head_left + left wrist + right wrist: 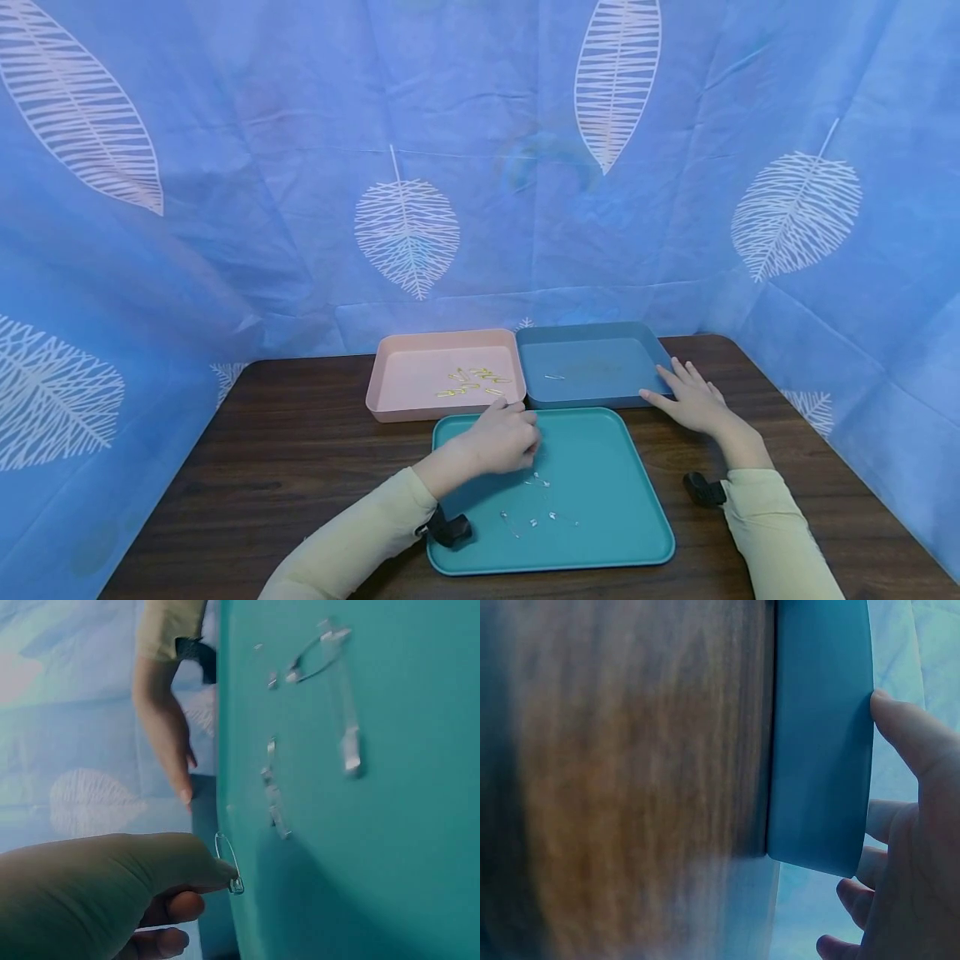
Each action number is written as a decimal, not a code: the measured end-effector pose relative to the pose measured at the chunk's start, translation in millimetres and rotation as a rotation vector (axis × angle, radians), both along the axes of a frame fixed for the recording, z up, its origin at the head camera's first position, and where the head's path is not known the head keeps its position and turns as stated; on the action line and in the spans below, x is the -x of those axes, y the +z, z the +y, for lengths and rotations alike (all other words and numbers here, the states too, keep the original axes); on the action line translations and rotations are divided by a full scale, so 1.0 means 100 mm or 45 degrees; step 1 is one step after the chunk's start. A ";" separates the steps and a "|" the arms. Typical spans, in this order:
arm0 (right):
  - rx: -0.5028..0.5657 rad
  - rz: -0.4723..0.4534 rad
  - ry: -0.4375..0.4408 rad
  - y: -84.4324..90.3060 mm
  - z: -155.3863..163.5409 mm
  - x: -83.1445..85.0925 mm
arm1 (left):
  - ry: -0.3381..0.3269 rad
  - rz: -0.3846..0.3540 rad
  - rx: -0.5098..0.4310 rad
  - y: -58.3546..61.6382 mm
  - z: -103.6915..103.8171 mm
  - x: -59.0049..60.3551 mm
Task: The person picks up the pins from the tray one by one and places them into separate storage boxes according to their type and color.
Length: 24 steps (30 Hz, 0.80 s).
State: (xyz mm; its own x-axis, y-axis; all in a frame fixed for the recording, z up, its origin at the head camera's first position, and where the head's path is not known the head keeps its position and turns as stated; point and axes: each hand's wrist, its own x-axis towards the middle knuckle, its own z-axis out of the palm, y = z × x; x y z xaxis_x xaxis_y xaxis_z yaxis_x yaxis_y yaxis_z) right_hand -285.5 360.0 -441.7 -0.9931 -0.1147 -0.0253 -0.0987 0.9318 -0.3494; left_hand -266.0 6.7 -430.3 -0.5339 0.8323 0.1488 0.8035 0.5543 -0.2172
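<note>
My left hand [501, 439] is over the far part of the teal tray [600, 467]. In the left wrist view it pinches a silver safety pin [229, 864] at the fingertips; in the head view the hand hides that pin. Several silver safety pins [552, 516] lie on the teal tray nearer to me. My right hand [693, 400] rests on the near right corner of the blue tray [600, 337], fingers spread and thumb on the rim. One silver pin [554, 377] lies inside the blue tray.
Left of the blue tray stands a pink tray [405, 375] with several gold-coloured pins [465, 386] in it. All the trays are on a dark wooden table [262, 475]. A blue curtain with white leaf prints [480, 208] hangs behind the table.
</note>
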 end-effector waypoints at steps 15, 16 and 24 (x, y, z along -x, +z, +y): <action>0.010 0.013 0.003 -0.02 0.00 0.00 | 0.060 0.047 -0.302 0.14 0.07 0.29; 0.010 0.012 0.003 -0.02 0.00 0.00 | 0.055 0.062 -0.329 0.14 0.08 0.31; 0.015 0.008 0.001 -0.01 -0.01 0.00 | 0.086 0.106 -0.453 0.20 0.20 0.46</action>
State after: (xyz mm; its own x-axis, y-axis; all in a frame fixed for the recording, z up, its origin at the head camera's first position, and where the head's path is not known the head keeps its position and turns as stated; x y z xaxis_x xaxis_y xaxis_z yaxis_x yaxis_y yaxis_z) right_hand -285.1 359.5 -442.2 -0.9931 -0.1160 -0.0174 -0.1020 0.9275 -0.3596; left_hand -312.4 26.4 -410.5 -0.5597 0.6842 0.4675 0.7505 0.6578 -0.0643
